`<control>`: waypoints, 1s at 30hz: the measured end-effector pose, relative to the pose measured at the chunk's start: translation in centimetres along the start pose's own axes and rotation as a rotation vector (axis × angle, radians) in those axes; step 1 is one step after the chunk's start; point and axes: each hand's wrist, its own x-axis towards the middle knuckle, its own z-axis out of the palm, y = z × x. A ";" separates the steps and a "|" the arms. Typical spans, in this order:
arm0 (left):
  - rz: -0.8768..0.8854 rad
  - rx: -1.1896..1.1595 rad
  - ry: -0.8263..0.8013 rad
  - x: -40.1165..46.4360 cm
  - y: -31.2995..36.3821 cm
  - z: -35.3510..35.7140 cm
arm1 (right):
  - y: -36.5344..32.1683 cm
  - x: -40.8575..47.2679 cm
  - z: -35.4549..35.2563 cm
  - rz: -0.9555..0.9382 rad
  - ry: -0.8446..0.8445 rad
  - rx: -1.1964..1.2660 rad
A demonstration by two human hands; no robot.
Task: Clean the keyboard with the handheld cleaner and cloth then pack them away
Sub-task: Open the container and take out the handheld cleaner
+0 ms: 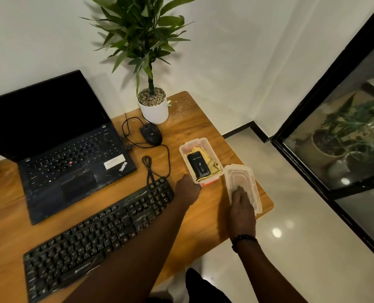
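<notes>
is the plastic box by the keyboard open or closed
Open. The clear box has no lid on; the handheld cleaner and yellow cloth show inside. Its lid lies beside it under the right hand.

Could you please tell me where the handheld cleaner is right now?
The black handheld cleaner lies on a yellow cloth inside the open clear plastic container, right of the black wired keyboard.
</notes>
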 end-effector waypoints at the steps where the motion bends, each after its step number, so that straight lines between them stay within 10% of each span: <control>1: 0.015 0.002 0.028 0.0 -0.1 0.1 | 0.0 -0.1 0.1 -0.014 -0.020 -0.070; 14: 0.179 0.127 0.178 -0.5 0.0 -1.2 | -3.6 2.6 -2.8 -0.066 0.244 0.165; 30: 0.323 0.670 0.006 -1.0 -1.8 -3.6 | -11.6 11.6 -1.6 0.026 -0.252 0.083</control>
